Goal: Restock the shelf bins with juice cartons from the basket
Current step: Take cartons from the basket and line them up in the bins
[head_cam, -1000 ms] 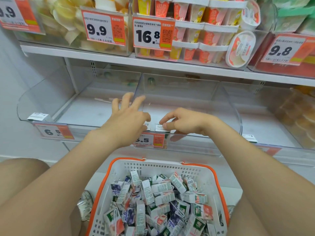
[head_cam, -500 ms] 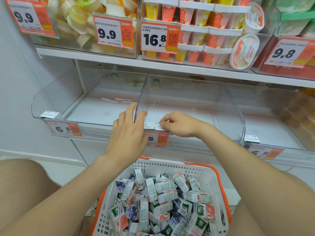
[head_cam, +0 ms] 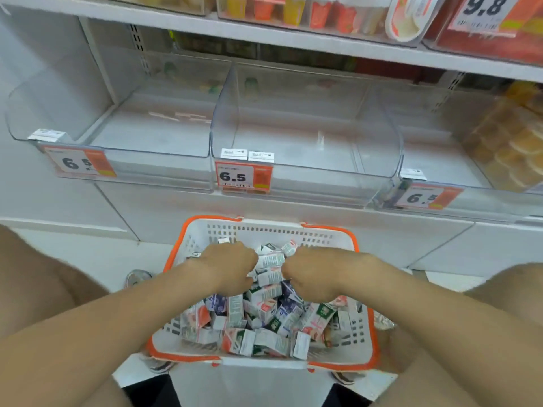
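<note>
Bare arms (head_cam: 88,333), blk shorts (head_cam: 152,390), grey/blk shoes (head_cam: 160,366)

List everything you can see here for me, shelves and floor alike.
basket: one, white with an orange rim, on the floor below the shelf
juice cartons: many, white with purple, green and red prints, heaped in the basket
shelf bins: three, clear plastic, side by side on the lower shelf
6.5 price tags: three, orange and white, on the bins' fronts
small labels: four, white, on the bins' front rims
snack cups: several, yellow, orange and red, on the upper shelf
9.8 price tag: one, orange and white, upper right
left hand: one, seemingly curled round cartons in the basket
right hand: one, likewise, beside the left
</note>
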A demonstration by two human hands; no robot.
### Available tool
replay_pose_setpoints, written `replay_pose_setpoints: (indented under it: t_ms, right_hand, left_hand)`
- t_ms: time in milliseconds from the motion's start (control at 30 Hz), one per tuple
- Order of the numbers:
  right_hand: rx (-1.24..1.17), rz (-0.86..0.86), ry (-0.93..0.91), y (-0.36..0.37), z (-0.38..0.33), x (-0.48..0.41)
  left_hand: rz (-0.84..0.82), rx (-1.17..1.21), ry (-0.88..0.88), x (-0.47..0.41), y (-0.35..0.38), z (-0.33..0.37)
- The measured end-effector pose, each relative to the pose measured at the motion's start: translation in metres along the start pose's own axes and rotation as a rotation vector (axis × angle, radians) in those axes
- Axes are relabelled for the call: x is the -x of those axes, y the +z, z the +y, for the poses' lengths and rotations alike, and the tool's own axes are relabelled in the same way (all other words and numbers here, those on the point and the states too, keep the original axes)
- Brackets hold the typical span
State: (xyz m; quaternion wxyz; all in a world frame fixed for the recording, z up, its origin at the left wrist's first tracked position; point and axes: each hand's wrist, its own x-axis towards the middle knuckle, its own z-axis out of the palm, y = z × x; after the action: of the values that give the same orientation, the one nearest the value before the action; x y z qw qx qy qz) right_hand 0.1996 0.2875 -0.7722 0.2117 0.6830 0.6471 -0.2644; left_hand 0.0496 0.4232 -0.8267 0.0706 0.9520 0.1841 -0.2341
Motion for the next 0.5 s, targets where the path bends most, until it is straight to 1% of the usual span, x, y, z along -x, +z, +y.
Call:
replay_pose_setpoints:
  t_ms: [67, 167, 267, 367, 433, 500]
  right_hand:
    - [0.045, -0.076, 0.008, 0.028, 0.005, -0.007]
    - [0.087, -0.129, -0.017, 0.065, 0.017, -0.016]
    - [0.099, -0.084, -0.115, 0.101, 0.025, -0.027]
    - [0.162, -0.060, -0.292, 0.139, 0.022, -0.035]
    - [0.217, 0.010, -0.380, 0.159, 0.017, -0.036]
    - [0.285, 0.125, -0.431, 0.173, 0.018, -0.038]
  left_hand:
    - [-0.116, -0.012, 0.043, -0.011, 0.024, 0.007]
    - [-0.213, 0.032, 0.125, -0.024, 0.053, 0.017]
    - [-0.283, 0.092, 0.173, -0.029, 0.074, 0.030]
    - [-0.318, 0.080, 0.190, -0.035, 0.098, 0.047]
    - [-0.309, 0.055, 0.200, -0.038, 0.110, 0.057]
    - [-0.296, 0.026, 0.211, -0.040, 0.116, 0.063]
